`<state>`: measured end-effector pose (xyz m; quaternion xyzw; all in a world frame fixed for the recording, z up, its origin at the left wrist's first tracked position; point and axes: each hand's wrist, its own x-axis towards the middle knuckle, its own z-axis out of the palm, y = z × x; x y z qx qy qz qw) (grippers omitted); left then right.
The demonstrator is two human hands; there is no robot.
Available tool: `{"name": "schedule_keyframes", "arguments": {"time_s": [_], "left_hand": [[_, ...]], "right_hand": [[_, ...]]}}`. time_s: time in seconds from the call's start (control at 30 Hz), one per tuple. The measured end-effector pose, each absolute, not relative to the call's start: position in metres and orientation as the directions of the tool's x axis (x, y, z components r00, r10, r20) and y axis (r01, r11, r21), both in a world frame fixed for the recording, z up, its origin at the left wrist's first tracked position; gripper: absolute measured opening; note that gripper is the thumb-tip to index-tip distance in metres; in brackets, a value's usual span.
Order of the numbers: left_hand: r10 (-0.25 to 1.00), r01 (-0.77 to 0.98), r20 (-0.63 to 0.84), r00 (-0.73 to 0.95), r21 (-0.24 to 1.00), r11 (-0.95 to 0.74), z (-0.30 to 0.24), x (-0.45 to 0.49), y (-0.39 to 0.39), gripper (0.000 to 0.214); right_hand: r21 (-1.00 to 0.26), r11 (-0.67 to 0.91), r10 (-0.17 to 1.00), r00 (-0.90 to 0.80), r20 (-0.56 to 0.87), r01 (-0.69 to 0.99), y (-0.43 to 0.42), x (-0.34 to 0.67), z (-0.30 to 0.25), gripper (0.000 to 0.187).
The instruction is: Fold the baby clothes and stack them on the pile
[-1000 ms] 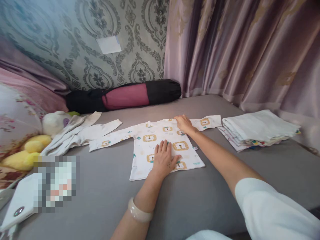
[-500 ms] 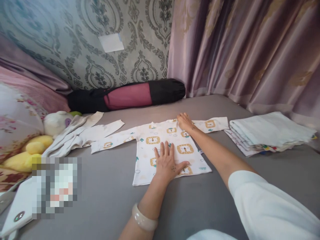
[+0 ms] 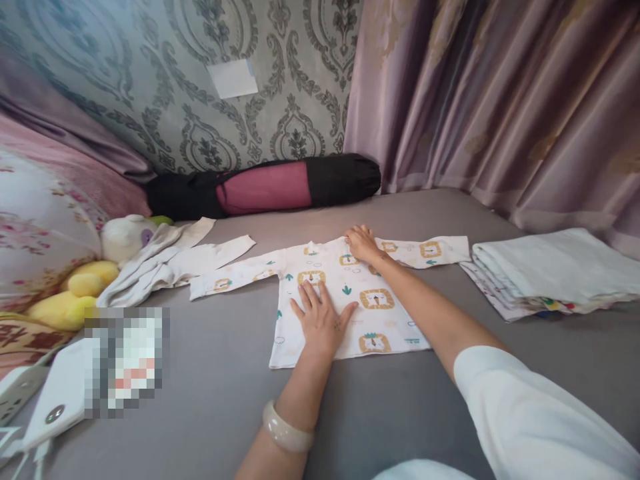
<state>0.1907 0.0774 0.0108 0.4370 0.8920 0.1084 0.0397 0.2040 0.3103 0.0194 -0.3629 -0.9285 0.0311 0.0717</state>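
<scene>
A small white long-sleeved shirt (image 3: 380,313) printed with yellow lion faces lies flat on the grey bed sheet (image 3: 210,380), its sleeves spread out to both sides. My left hand (image 3: 320,319) lies flat on the shirt's body left of centre, fingers stretched out and apart. My right hand (image 3: 361,243) rests near the collar and right shoulder, fingers curved down onto the cloth; whether it pinches the fabric is unclear. A pale bangle (image 3: 287,432) sits on my left wrist.
A stack of folded white cloths (image 3: 555,270) lies at the right. Plain white garments (image 3: 175,260) lie rumpled at the left beside white and yellow soft toys (image 3: 85,287). A black and maroon rolled bag (image 3: 270,187) lies along the wall. Curtains hang behind. White chargers (image 3: 55,407) sit at the lower left.
My left hand has slid left and a little up across the shirt's body. My right hand has shifted slightly left toward the collar. The view has drifted left.
</scene>
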Motion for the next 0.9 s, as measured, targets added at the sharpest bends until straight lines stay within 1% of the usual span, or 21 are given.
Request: {"name": "schedule_keyframes", "arguments": {"time_s": [0.13,0.2,0.27,0.33,0.4,0.47,0.53,0.67,0.77,0.9], "left_hand": [[0.784,0.761,0.0,-0.621,0.239,0.603,0.013,0.19,0.078,0.098],[0.782,0.756,-0.004,-0.623,0.252,0.604,0.014,0.188,0.079,0.097],[0.78,0.754,0.006,-0.626,0.26,0.603,0.016,0.185,0.079,0.093],[0.775,0.757,0.044,-0.63,0.259,0.6,0.017,0.18,0.078,0.085],[0.763,0.755,0.089,-0.641,0.252,0.605,0.016,0.173,0.078,0.079],[0.747,0.745,0.106,-0.656,0.245,0.62,0.014,0.165,0.077,0.077],[0.733,0.732,0.101,-0.673,0.239,0.639,0.01,0.158,0.076,0.079],[0.706,0.702,0.077,-0.704,0.228,0.675,0.005,0.148,0.076,0.085],[0.693,0.689,0.067,-0.718,0.211,0.693,0.003,0.147,0.078,0.09],[0.688,0.685,0.063,-0.723,0.185,0.704,-0.001,0.148,0.08,0.091]], "right_hand": [[-0.153,0.663,0.748,-0.658,0.089,0.733,0.311,0.199,0.013,0.036],[-0.155,0.655,0.755,-0.648,0.101,0.739,0.307,0.194,0.016,0.036],[-0.135,0.686,0.728,-0.669,0.148,0.715,0.298,0.188,0.021,0.036],[-0.118,0.74,0.672,-0.717,0.185,0.663,0.286,0.177,0.026,0.038],[-0.123,0.792,0.61,-0.772,0.178,0.598,0.272,0.164,0.03,0.038],[-0.14,0.823,0.568,-0.808,0.157,0.551,0.261,0.15,0.032,0.037],[-0.151,0.829,0.556,-0.82,0.137,0.538,0.254,0.138,0.031,0.034],[-0.141,0.82,0.57,-0.814,0.115,0.554,0.253,0.123,0.025,0.029],[-0.138,0.811,0.584,-0.792,0.176,0.568,0.253,0.117,0.02,0.03],[-0.139,0.782,0.622,-0.742,0.25,0.608,0.248,0.114,0.012,0.032]]}}
